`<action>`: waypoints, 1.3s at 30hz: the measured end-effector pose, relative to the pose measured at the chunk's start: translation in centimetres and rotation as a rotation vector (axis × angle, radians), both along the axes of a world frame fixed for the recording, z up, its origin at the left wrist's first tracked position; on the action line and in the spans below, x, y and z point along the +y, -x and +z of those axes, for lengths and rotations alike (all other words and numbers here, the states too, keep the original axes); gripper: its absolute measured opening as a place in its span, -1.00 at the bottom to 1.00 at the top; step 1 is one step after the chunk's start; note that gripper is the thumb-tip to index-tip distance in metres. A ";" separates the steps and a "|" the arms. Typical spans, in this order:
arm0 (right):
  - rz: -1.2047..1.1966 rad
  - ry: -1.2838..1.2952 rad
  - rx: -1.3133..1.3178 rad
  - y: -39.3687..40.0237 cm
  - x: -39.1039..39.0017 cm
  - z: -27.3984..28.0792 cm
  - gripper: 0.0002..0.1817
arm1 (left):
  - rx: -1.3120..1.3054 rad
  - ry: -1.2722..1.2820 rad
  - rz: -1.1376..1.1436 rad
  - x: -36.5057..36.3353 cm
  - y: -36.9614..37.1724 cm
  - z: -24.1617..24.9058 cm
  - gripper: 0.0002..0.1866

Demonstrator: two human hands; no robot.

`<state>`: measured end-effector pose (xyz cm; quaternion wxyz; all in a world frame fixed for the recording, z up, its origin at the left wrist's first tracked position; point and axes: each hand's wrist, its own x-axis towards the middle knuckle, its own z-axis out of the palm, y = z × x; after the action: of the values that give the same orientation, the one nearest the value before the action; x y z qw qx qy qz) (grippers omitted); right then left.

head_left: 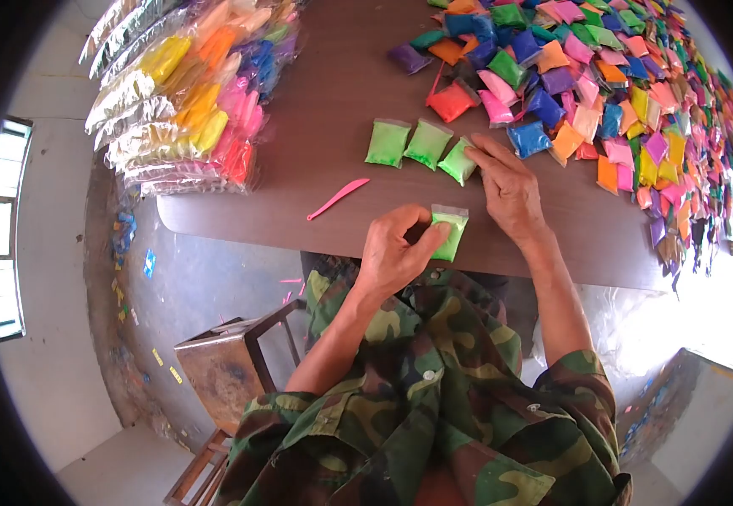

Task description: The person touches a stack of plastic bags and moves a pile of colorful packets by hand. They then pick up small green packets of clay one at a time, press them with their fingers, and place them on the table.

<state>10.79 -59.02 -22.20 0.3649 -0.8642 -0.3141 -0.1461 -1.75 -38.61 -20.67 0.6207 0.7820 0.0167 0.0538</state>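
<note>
My left hand [400, 249] pinches a small clear packet of bright green clay [448, 234] between thumb and fingers, just over the table's near edge. Farther in, my right hand [508, 187] has its fingers stretched out, their tips at the right side of a tilted green packet [457, 164]. Whether the thumb grips that packet is hidden. To its left, two similar packets lie in a row, a middle green packet [428, 143] and a left green packet [388, 142]. A pink plastic knife [338, 199] rests on the tabletop left of my hands.
Many small multicoloured packets [552, 80] heap across the right of the brown table [324, 110]. Stacked clear bags [185, 101] with coloured contents stand at its left. Below are a metal-framed wooden stool [230, 367] and pink scraps [291, 291] on the floor.
</note>
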 end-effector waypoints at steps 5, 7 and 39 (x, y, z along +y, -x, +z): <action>-0.010 -0.003 -0.064 0.5 -0.2 0.7 -0.66 | 0.007 0.047 0.008 -0.2 0.2 -0.1 -0.72; 0.009 0.042 -0.081 1.4 0.0 1.4 -0.66 | 0.015 0.077 0.012 -0.3 0.2 -0.1 -0.71; -0.082 -0.502 0.708 11.2 0.4 3.2 -0.73 | 0.066 0.361 0.123 -2.9 0.1 0.0 -0.78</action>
<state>-0.45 -58.59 -19.05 0.6428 -0.7572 -0.0899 0.0733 -1.84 -41.52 -20.64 0.7457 0.6567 0.0940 0.0621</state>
